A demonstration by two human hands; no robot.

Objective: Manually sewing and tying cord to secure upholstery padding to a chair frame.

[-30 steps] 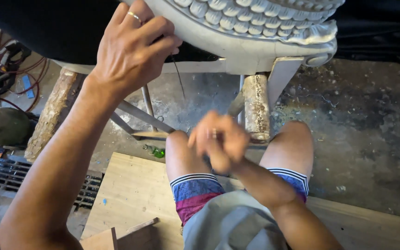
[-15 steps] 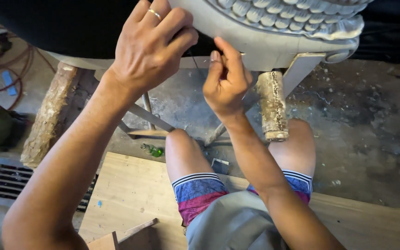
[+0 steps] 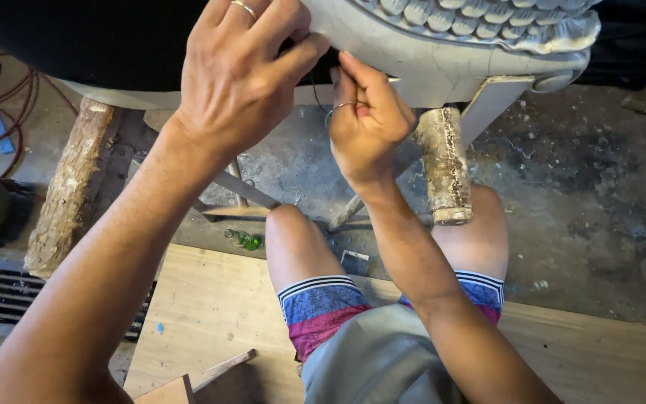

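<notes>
Nearest the camera, the person is sitting on a pale plywood board [image 3: 211, 314] laid over the floor, which is keeping bare knees off the stained concrete floor [image 3: 600, 179]. Patterned shorts [image 3: 323, 307] and a grey shirt hem are showing at the bottom edge. Both forearms are reaching up and away from the body toward work at the far, top edge of the view.

A little farther, between the knees, two rough log supports [image 3: 443, 164] are propping up a carved cream-coloured furniture frame [image 3: 450, 52], apparently raising it so that its underside can be reached from a seated position. A small green glass object [image 3: 248, 241] is lying on the floor just left of the near knee.

The right hand [image 3: 364, 123] is curling closed, its fingertips pinching a thin curved needle [image 3: 336, 111] with dark thread [image 3: 315, 90], right against the frame's lower edge, palm turned toward the camera and wrist bent back.

Farther and to the left, the left hand [image 3: 237, 75], wearing a ring, is pressing dark fabric [image 3: 76, 37] flat against the frame. Its fingers are bent and clamping the cloth edge, seemingly holding it taut beside the needle. The two hands are nearly touching.

At the far left, red cables [image 3: 9, 105] are trailing across the floor.
</notes>
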